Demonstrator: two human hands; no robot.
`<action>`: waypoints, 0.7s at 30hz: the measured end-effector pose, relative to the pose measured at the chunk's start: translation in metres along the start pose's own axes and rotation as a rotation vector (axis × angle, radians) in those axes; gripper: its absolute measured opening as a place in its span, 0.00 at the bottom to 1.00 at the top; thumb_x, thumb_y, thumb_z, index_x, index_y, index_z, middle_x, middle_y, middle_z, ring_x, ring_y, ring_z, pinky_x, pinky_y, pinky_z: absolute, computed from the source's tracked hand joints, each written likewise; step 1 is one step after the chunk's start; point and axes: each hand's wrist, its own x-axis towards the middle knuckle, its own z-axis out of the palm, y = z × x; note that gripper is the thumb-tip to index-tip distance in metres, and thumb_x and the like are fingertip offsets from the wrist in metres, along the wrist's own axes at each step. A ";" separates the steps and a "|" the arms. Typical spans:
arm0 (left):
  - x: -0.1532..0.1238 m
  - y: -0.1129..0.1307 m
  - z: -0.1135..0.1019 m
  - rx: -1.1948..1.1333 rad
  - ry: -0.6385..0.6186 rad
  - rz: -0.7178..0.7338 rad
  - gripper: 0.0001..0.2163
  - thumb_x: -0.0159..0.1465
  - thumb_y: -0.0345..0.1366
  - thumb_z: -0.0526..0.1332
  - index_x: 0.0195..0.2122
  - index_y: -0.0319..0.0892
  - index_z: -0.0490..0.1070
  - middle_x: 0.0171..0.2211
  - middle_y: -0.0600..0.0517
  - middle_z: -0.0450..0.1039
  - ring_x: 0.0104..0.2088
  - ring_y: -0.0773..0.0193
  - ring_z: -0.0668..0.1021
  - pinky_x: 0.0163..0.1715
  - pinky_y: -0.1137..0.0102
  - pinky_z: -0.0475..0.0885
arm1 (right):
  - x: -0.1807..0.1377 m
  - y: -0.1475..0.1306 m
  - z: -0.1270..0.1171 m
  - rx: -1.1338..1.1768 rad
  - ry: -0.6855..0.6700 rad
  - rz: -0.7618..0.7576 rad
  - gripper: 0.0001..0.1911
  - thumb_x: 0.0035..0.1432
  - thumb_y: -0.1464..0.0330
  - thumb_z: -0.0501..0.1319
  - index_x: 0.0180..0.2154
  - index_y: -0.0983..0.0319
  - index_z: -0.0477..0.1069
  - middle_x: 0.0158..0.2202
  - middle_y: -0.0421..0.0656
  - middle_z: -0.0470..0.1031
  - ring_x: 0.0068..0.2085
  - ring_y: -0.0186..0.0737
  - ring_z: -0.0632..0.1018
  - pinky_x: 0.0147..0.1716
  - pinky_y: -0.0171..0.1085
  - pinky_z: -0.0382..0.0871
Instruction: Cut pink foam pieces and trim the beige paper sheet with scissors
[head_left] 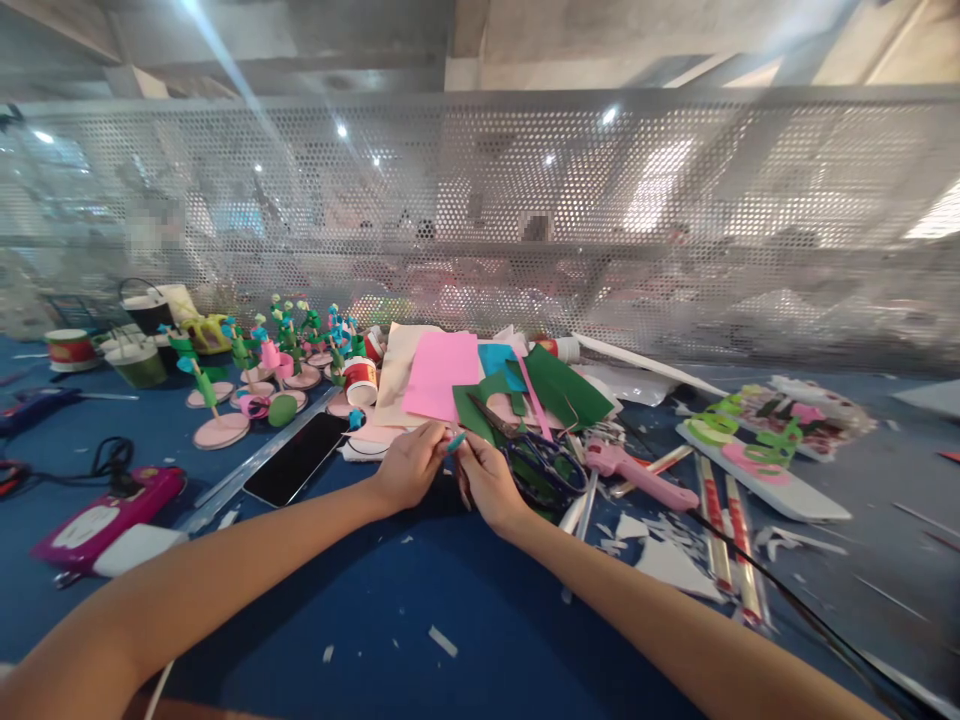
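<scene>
Small blue piece (456, 442) sits right in the grip, between the two hands' fingertips. Left hand (411, 468) pinched on it from one side, right hand (489, 482) from the other; both closed, fingers curled in. Exact shape mostly hidden by the fingers; can't tell if it's paper.

Just beyond the grip: pink sheet (441, 372), over a cream sheet (393, 382). Beyond and slightly right: blue sheet (506, 366), then a dark green sheet (574, 395).

Just right of the grip: scissors with dark blue handles (553, 468). Further right, past them: pink glue gun (637, 477), white scraps (675, 565) on the near side of it.

Left of the grip: black-screened phone (296, 462), lying flat. Past it: paper flower models on round pink bases (221, 431); farther left and nearer, magenta power strip (109, 525).

All on a blue tabletop (390, 610). Perforated metal screen (480, 170) behind everything.
</scene>
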 end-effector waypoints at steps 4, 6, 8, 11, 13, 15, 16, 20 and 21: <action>0.001 -0.001 0.001 0.045 -0.042 0.002 0.16 0.65 0.41 0.37 0.29 0.40 0.59 0.25 0.51 0.64 0.25 0.66 0.67 0.26 0.72 0.60 | 0.000 0.000 -0.002 -0.105 0.046 -0.098 0.18 0.54 0.54 0.49 0.22 0.60 0.56 0.14 0.33 0.55 0.16 0.28 0.58 0.14 0.29 0.52; 0.001 -0.001 0.001 0.072 -0.055 0.007 0.17 0.65 0.41 0.37 0.30 0.40 0.60 0.26 0.51 0.64 0.26 0.66 0.67 0.25 0.71 0.59 | 0.000 0.000 -0.002 -0.118 0.040 -0.121 0.17 0.55 0.56 0.49 0.22 0.60 0.56 0.15 0.34 0.56 0.17 0.28 0.58 0.14 0.29 0.52; 0.000 0.001 0.001 0.096 -0.065 0.010 0.17 0.65 0.40 0.36 0.30 0.40 0.60 0.26 0.51 0.64 0.26 0.65 0.67 0.25 0.71 0.59 | 0.000 0.000 -0.002 -0.082 0.014 -0.094 0.16 0.55 0.56 0.49 0.23 0.59 0.55 0.14 0.33 0.54 0.15 0.28 0.57 0.13 0.29 0.50; 0.000 0.003 0.000 0.129 -0.076 0.015 0.16 0.65 0.39 0.36 0.31 0.40 0.60 0.26 0.51 0.64 0.25 0.65 0.67 0.25 0.71 0.59 | -0.001 -0.001 0.000 0.004 -0.007 -0.031 0.16 0.53 0.55 0.50 0.23 0.59 0.53 0.12 0.31 0.52 0.13 0.27 0.55 0.11 0.29 0.49; 0.000 0.004 0.000 0.152 -0.079 0.024 0.16 0.65 0.39 0.36 0.32 0.40 0.60 0.26 0.51 0.64 0.25 0.65 0.68 0.25 0.72 0.60 | -0.002 -0.001 0.001 0.052 -0.018 0.005 0.17 0.52 0.53 0.51 0.24 0.58 0.54 0.11 0.30 0.51 0.12 0.27 0.55 0.10 0.29 0.49; 0.000 0.004 0.000 0.171 -0.079 0.038 0.16 0.65 0.38 0.36 0.32 0.40 0.60 0.26 0.51 0.64 0.25 0.65 0.68 0.25 0.72 0.60 | -0.003 -0.001 0.002 0.097 -0.034 0.035 0.18 0.50 0.51 0.52 0.25 0.58 0.54 0.11 0.29 0.51 0.11 0.27 0.55 0.09 0.29 0.48; -0.001 0.004 0.000 0.179 -0.078 0.044 0.16 0.65 0.38 0.36 0.32 0.40 0.59 0.26 0.51 0.64 0.25 0.65 0.68 0.25 0.72 0.60 | -0.003 -0.001 0.003 0.122 -0.042 0.051 0.18 0.49 0.51 0.53 0.26 0.58 0.54 0.10 0.28 0.50 0.11 0.27 0.54 0.09 0.29 0.48; -0.001 0.004 0.000 0.207 -0.077 0.056 0.16 0.65 0.38 0.35 0.32 0.40 0.59 0.26 0.51 0.64 0.25 0.65 0.68 0.24 0.71 0.61 | -0.003 0.001 0.004 0.234 -0.068 0.105 0.19 0.46 0.50 0.55 0.25 0.58 0.54 0.10 0.28 0.49 0.11 0.26 0.51 0.09 0.29 0.45; -0.002 0.005 -0.001 0.212 -0.082 0.059 0.15 0.65 0.37 0.35 0.32 0.40 0.58 0.26 0.51 0.64 0.25 0.65 0.68 0.24 0.71 0.61 | -0.002 0.001 0.004 0.259 -0.070 0.111 0.19 0.45 0.50 0.56 0.24 0.58 0.54 0.11 0.28 0.48 0.11 0.25 0.51 0.09 0.29 0.44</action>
